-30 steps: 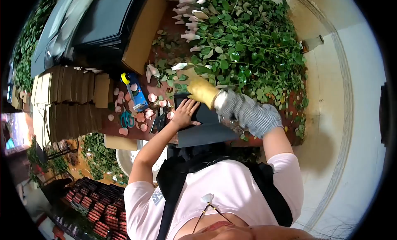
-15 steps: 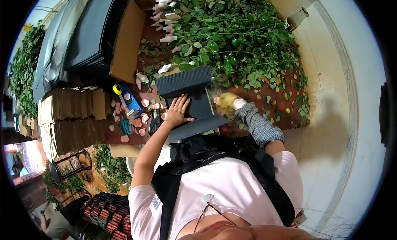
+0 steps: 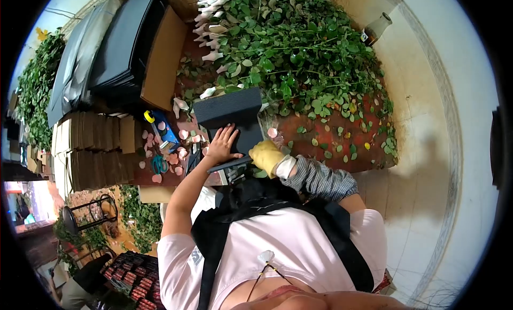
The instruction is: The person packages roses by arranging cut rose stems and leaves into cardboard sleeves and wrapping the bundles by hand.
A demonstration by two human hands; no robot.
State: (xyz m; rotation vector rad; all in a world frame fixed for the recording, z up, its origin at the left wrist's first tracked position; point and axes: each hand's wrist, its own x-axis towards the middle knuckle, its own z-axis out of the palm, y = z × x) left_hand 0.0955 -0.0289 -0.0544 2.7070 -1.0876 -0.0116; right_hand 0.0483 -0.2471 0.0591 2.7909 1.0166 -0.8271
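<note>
A black corrugated cardboard sheet (image 3: 227, 108) lies on the table in front of me, its far part folded up and its near flap standing almost edge-on. My left hand (image 3: 220, 145) is bare and rests flat on the middle of the sheet, fingers spread. In a yellow glove, my right hand (image 3: 267, 157) is closed at the right end of the near flap; its fingertips are partly hidden. Several pink petals (image 3: 172, 159), a pair of teal-handled scissors (image 3: 159, 164) and a blue tape dispenser (image 3: 169, 137) lie left of the sheet.
Leafy rose stems (image 3: 304, 53) are heaped at the back, with white-wrapped heads (image 3: 212, 56) on their left. Stacked black sheets (image 3: 120, 48) and folded brown cardboard (image 3: 93, 150) stand at left. A glass bottle (image 3: 377, 28) is by the wall. Loose leaves litter the red table (image 3: 299, 144).
My right hand has moved left and nearer to me, onto the near flap's end. The near flap has tilted up from a broad face to nearly edge-on. My left hand stays on the sheet.
</note>
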